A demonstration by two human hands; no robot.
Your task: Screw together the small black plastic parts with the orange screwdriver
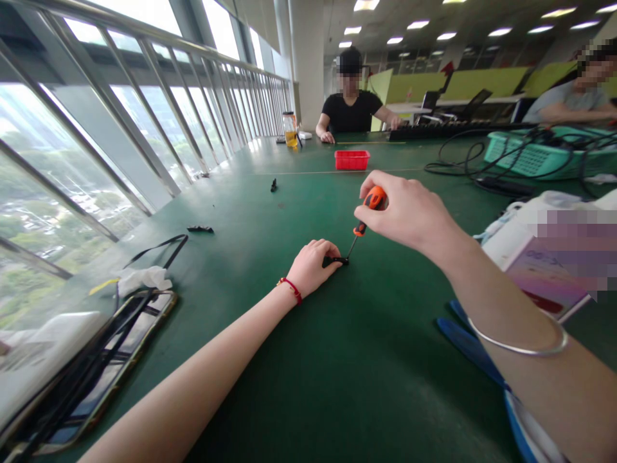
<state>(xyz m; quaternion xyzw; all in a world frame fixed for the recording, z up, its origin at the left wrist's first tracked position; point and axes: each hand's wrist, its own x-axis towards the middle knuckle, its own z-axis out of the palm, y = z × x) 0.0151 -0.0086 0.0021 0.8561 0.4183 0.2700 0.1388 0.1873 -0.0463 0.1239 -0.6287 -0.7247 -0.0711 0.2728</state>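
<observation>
On the green table (289,360), my left hand (314,265) pinches a small black part (340,260) and keeps it low against the surface. What kind of part it is I cannot make out. An orange and black screwdriver (374,199) is gripped by its handle in my right hand (409,207). Its thin shaft slants down and left, and the tip meets the right end of the black part or lies very close to it. Two similar small black pieces lie apart on the table: one piece (200,229) to the left, another piece (274,185) farther back.
Beyond my hands stands a red tray (351,161). A teal basket (520,154) with black cables is at the right, near a white and pink package (544,257) and blue-handled pliers or scissors (470,350). A phone (139,347) with straps lies left. Two people sit across.
</observation>
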